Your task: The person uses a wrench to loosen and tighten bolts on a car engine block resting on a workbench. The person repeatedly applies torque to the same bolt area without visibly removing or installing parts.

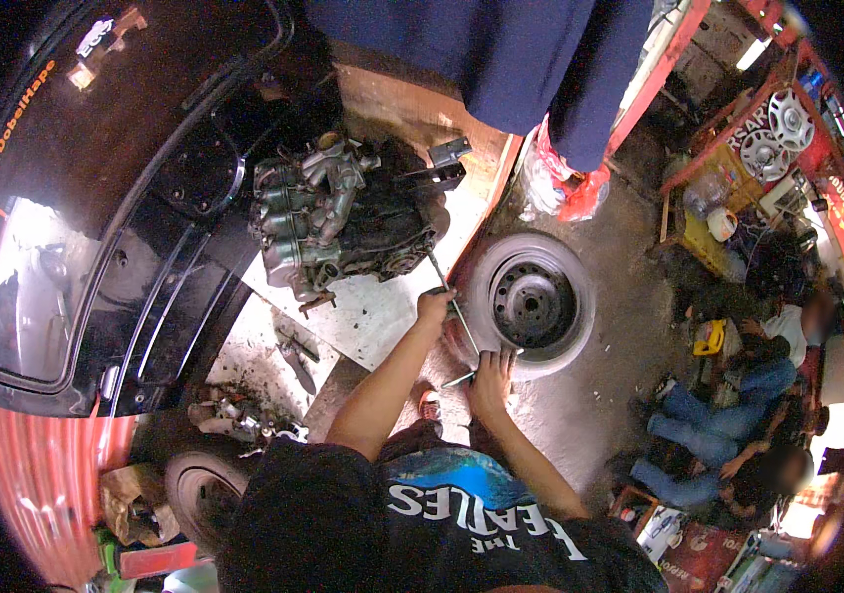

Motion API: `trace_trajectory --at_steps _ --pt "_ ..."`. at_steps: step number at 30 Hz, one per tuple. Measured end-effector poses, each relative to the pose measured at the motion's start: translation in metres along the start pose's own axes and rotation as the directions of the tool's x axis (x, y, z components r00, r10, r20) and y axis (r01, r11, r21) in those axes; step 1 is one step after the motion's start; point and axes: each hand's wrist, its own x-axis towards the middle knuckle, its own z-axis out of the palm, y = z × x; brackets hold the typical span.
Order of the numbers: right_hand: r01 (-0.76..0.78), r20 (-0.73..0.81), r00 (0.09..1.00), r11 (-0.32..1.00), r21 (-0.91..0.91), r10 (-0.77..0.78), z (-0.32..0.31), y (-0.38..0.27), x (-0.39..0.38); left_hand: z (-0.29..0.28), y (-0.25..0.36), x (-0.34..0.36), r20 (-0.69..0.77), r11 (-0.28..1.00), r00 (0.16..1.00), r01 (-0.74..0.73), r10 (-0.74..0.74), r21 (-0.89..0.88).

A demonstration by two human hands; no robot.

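A greasy metal engine lies on a pale board in front of me. A long metal T-handle wrench runs from the engine's lower right side toward me. My left hand is closed around its shaft, close to the engine. My right hand grips the crossbar at the near end, with bar ends showing on both sides of the fingers. The tip of the wrench meets the engine, but what it sits on is too small to make out. A wheel with a tyre lies flat just right of the wrench.
A black vehicle fills the left side. Pliers and loose metal parts lie left of me. Dark blue cloth hangs ahead, above a red and white plastic bag. People sit at right, near cluttered shelves.
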Motion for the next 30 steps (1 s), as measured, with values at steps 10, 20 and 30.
trace_trajectory --at_steps 10,20,30 --pt "-0.378 -0.326 0.832 0.889 0.258 0.448 -0.006 0.024 -0.019 -0.007 0.003 0.002 0.014 0.999 1.0 -0.028 0.028 -0.031" --pt "-0.613 0.656 0.727 -0.238 0.754 0.203 0.029 0.021 0.037 0.0 0.012 -0.012 0.05 0.998 0.998 -0.045 0.042 0.052" --pt "-0.461 0.32 0.802 0.182 0.869 0.505 0.057 0.024 0.031 -0.001 0.021 -0.016 0.131 0.998 0.991 0.034 -0.026 -0.059"
